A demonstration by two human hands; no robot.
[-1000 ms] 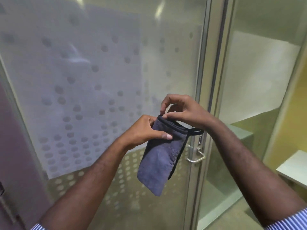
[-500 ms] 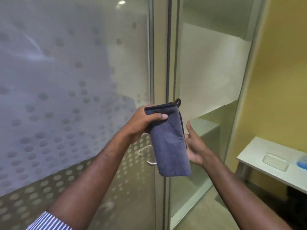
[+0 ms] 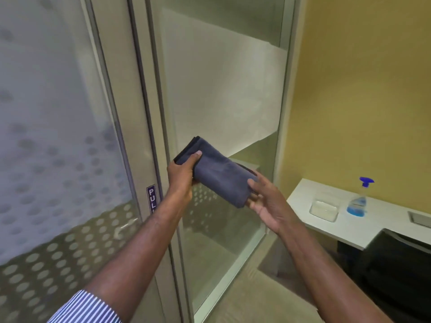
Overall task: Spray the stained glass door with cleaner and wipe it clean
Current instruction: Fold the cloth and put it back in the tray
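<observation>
A folded dark blue-grey cloth (image 3: pixel 218 174) lies slanted between both hands, in front of the door frame. My left hand (image 3: pixel 183 174) grips its upper left end, thumb on top. My right hand (image 3: pixel 264 198) cups its lower right end from beneath, thumb on the cloth. The frosted glass door (image 3: pixel 58 141) with a dotted pattern fills the left side; its metal handle (image 3: pixel 123 228) shows low down, beside a "PULL" label (image 3: pixel 151 198). A spray bottle (image 3: pixel 359 201) with blue liquid and a blue nozzle stands on the white counter (image 3: pixel 363 231) at right, away from both hands.
A fixed glass panel (image 3: pixel 224 94) stands right of the door frame. A clear plastic dish (image 3: pixel 324 209) sits on the counter next to the bottle. A dark chair back (image 3: pixel 396 264) sits under the counter at lower right. The yellow wall (image 3: pixel 361 89) rises behind.
The view has swung right, bringing the counter and spray bottle into sight. The cloth went from hanging upright to lying slanted, and my right hand now holds its lower end.
</observation>
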